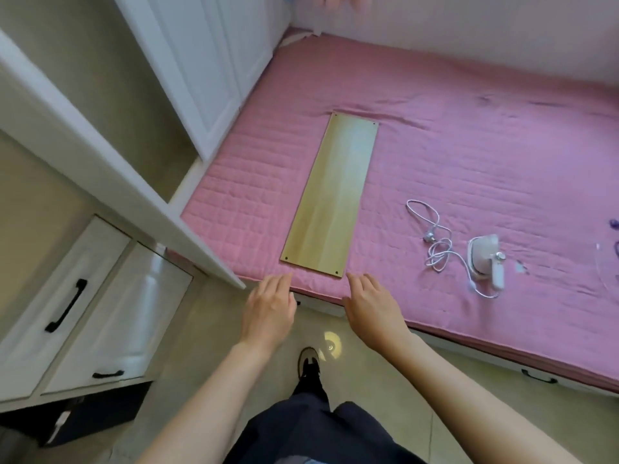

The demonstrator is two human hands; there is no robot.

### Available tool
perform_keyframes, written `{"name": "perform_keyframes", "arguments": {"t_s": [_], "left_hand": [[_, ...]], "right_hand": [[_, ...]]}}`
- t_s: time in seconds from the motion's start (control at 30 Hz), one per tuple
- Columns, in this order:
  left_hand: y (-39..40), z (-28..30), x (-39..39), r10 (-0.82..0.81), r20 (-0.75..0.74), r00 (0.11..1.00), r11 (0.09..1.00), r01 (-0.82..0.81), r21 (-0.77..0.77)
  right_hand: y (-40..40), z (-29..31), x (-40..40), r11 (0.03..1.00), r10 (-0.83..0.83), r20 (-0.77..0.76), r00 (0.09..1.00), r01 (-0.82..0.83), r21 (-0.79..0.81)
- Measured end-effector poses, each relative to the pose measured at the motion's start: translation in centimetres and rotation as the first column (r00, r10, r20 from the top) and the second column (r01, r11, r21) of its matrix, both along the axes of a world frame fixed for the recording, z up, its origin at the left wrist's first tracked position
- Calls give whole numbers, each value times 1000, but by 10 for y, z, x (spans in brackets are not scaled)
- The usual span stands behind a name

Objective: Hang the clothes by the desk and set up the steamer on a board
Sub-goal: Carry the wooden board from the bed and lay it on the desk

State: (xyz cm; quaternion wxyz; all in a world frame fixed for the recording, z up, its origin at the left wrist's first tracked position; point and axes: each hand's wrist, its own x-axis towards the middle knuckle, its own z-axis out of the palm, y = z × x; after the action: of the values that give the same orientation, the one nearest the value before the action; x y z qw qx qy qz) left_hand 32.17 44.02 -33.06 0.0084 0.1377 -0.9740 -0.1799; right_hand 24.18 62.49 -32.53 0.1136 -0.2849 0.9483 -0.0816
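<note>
A long pale wooden board (335, 192) lies flat on the pink quilted bed (469, 155), its near end close to the bed's front edge. A white handheld steamer (487, 262) lies on the quilt to the right of the board, with its white cord (432, 242) coiled beside it. My left hand (269, 309) and my right hand (371, 306) hover with straight fingers just short of the board's near end, holding nothing. No clothes show clearly.
A white desk edge (110, 169) and white drawers with black handles (67, 306) stand on the left. White wardrobe doors (207, 68) rise behind the bed's left side. My shoe (308, 363) stands on the tiled floor below. Small purple items (614, 229) sit at the right edge.
</note>
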Motion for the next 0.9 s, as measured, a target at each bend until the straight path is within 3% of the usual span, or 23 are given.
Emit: {"name": "perform_keyframes", "arguments": {"t_s": [0.23,0.53,0.9], "left_hand": [[-7,-19,-87,-118,119,986,993,120,-6],[-12,-65,-199,-56,211,976,994,35,99],[-49,-201,-294,26,406,914,990,-79,115]], "right_hand": [[0,-25,-75,997,-41,43,998,38,66],[-9,-73,-179,996,-38,87,996,30,87],[-35,-205,-280,979,53,136,989,-78,188]]}}
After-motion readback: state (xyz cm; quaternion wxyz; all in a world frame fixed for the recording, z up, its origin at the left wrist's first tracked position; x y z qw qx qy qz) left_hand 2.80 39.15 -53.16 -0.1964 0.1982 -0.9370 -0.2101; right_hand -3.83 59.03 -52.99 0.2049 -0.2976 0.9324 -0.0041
